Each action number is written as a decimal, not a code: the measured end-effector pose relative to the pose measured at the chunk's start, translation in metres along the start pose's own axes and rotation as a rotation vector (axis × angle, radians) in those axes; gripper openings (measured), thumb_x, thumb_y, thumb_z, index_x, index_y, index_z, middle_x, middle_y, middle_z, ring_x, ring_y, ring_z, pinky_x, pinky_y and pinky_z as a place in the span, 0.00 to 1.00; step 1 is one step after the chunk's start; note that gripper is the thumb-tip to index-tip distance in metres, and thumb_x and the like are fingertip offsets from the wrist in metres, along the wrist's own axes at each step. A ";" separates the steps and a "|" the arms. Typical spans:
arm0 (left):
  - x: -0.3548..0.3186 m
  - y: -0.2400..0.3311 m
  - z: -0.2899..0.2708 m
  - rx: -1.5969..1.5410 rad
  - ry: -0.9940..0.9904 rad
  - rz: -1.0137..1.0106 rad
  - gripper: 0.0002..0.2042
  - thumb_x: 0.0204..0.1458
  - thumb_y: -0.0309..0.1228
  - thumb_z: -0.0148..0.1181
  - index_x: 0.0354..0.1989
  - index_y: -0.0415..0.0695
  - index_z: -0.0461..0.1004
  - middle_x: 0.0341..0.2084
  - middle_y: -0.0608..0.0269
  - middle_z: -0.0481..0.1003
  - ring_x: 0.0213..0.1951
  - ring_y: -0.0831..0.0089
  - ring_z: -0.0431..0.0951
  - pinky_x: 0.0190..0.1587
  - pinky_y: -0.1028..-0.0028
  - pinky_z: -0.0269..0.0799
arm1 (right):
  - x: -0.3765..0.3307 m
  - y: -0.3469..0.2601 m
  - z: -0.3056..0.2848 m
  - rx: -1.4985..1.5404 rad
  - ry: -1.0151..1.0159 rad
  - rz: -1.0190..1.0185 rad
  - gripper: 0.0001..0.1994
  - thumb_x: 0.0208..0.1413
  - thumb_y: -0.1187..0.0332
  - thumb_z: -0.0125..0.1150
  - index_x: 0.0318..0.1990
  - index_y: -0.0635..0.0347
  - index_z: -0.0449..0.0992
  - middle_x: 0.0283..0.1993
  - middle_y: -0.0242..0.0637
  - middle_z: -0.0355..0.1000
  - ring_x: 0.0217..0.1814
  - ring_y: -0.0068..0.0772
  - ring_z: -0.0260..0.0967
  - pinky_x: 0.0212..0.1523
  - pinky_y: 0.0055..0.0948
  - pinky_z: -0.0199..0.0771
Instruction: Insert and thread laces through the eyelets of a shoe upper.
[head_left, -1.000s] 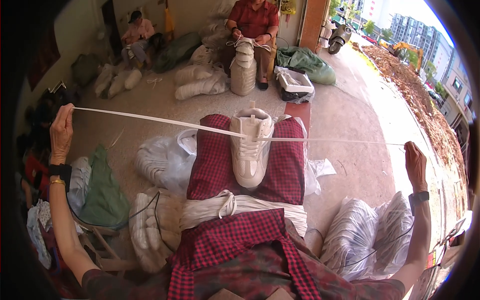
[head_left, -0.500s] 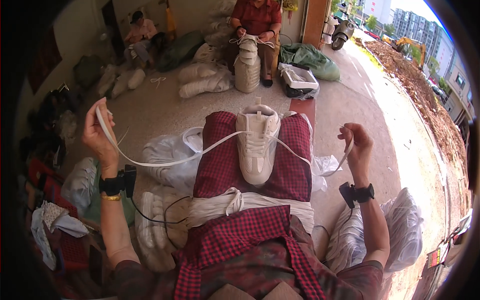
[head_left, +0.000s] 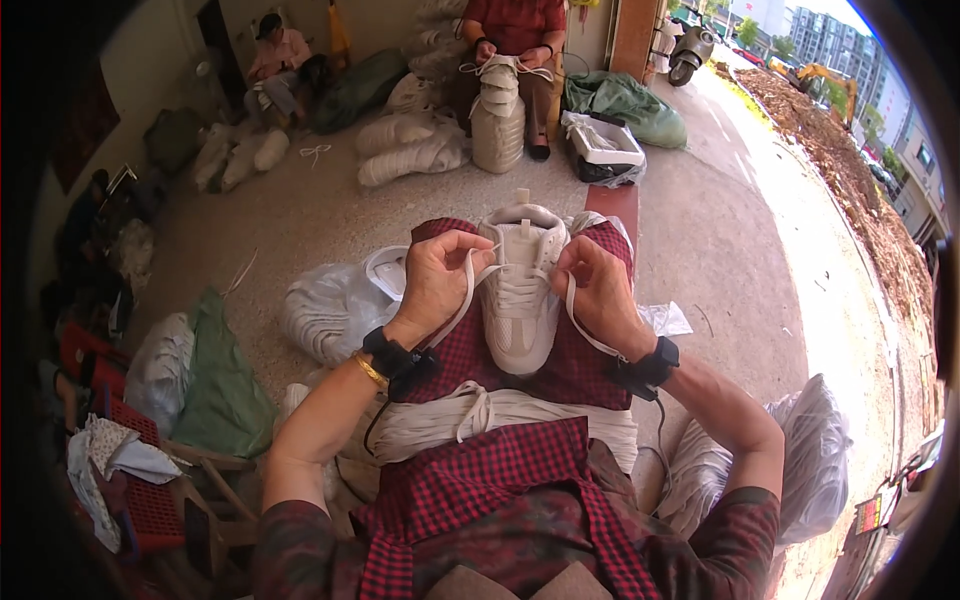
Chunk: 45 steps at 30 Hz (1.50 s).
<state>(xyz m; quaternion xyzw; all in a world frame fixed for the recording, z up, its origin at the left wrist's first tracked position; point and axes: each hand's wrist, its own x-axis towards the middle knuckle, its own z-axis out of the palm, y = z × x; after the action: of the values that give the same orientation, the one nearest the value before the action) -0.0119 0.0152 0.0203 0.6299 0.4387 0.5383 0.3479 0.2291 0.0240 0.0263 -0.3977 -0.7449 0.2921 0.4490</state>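
A cream-white sneaker [head_left: 520,325] rests upright on my lap, over the red-and-black checked apron [head_left: 440,360], its toe toward me. White lace runs crosswise down its front. My left hand [head_left: 440,285] is closed in a pinch on one end of the shoelace [head_left: 463,310], beside the upper eyelets on the left. On the opposite side my right hand [head_left: 598,295] pinches the other lace length, close to the right eyelets; its loose part hangs below the fingers. A thick bundle of white laces [head_left: 540,413] lies across my waist.
Bagged shoe parts [head_left: 335,310] lie left of my lap, with more wrapped stacks [head_left: 800,470] at lower right. A red plastic basket [head_left: 150,510] is at lower left, by a green sack [head_left: 225,375]. Ahead, a seated person [head_left: 510,60] handles laces near an open box [head_left: 605,145].
Both hands have come inward from wide apart, where they held the lace stretched out, to the two sides of the sneaker's upper eyelets. The lace now hangs slack below them.
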 end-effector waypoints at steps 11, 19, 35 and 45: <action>-0.019 0.006 0.010 -0.004 -0.007 -0.058 0.06 0.61 0.27 0.62 0.40 0.36 0.76 0.29 0.68 0.79 0.29 0.87 0.74 0.32 0.83 0.71 | 0.003 -0.003 -0.004 -0.102 -0.032 -0.052 0.08 0.47 0.79 0.64 0.32 0.65 0.69 0.25 0.34 0.68 0.27 0.20 0.71 0.30 0.26 0.72; -0.026 0.000 0.006 0.031 0.039 -0.019 0.06 0.61 0.26 0.62 0.40 0.35 0.76 0.26 0.69 0.78 0.28 0.88 0.74 0.30 0.83 0.69 | 0.014 -0.020 0.002 -0.152 0.010 -0.016 0.10 0.43 0.79 0.65 0.30 0.64 0.68 0.23 0.36 0.66 0.24 0.26 0.68 0.27 0.29 0.69; -0.022 0.008 0.008 0.153 0.112 -0.042 0.05 0.52 0.23 0.67 0.35 0.37 0.77 0.26 0.62 0.81 0.27 0.81 0.80 0.30 0.78 0.74 | 0.010 -0.001 0.006 0.276 -0.113 0.221 0.08 0.53 0.77 0.62 0.39 0.66 0.70 0.30 0.31 0.71 0.31 0.22 0.75 0.28 0.22 0.74; -0.015 0.010 0.012 0.240 0.130 0.006 0.05 0.53 0.21 0.67 0.34 0.37 0.77 0.25 0.69 0.78 0.26 0.87 0.76 0.29 0.83 0.72 | 0.006 0.005 0.009 0.368 -0.083 0.168 0.07 0.55 0.77 0.62 0.39 0.65 0.70 0.32 0.31 0.72 0.31 0.21 0.75 0.30 0.22 0.75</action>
<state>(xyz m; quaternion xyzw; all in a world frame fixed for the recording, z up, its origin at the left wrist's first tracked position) 0.0012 -0.0019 0.0213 0.6321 0.5197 0.5226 0.2394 0.2211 0.0308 0.0217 -0.3573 -0.6610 0.4760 0.4570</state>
